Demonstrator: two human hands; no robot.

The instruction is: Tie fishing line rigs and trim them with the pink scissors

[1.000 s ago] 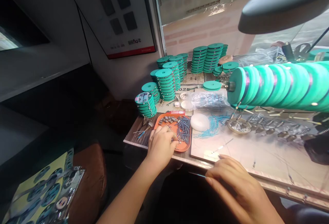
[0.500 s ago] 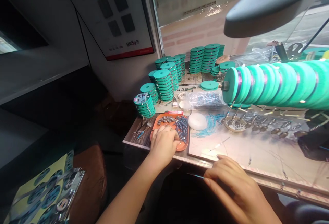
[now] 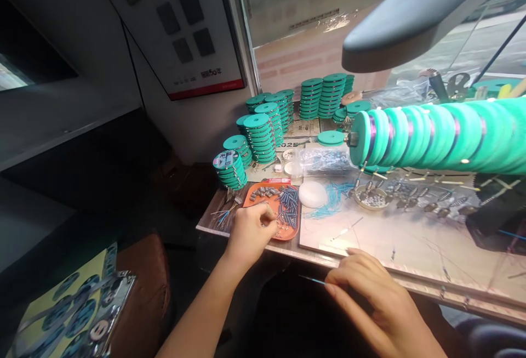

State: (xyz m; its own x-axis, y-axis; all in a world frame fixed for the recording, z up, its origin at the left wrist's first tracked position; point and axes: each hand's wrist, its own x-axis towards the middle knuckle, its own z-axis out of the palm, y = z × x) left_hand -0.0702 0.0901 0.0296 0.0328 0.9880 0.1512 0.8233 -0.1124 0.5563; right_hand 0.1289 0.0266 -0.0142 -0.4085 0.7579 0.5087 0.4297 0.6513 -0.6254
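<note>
My left hand (image 3: 250, 232) is over the near left part of an orange tray (image 3: 296, 229), thumb and fingertips pinched together. Whatever sits in that pinch is too small to make out. Dark blue-grey springs (image 3: 291, 200) fill the tray's right side, grey metal weights (image 3: 269, 191) lie along its back, and tiny bright beads (image 3: 285, 232) are scattered near its front. Below the table's front edge, my right hand (image 3: 370, 295) pinches a thin needle-like wire with a blue section (image 3: 313, 279). Its dark thin end points left.
Stacks of green foam spools (image 3: 261, 141) stand behind the tray. A long row of green spools (image 3: 431, 136) spans the right, with weighted rigs hanging below. A white round lump (image 3: 312, 194), blue strands (image 3: 335, 199) and a bead dish (image 3: 372, 199) lie on the board. A grey lamp (image 3: 394, 40) overhangs.
My left hand has drawn back toward me and slightly left, its fingers now in a visible pinch. My right hand keeps hold of the wire almost unmoved. The view has shifted slightly.
</note>
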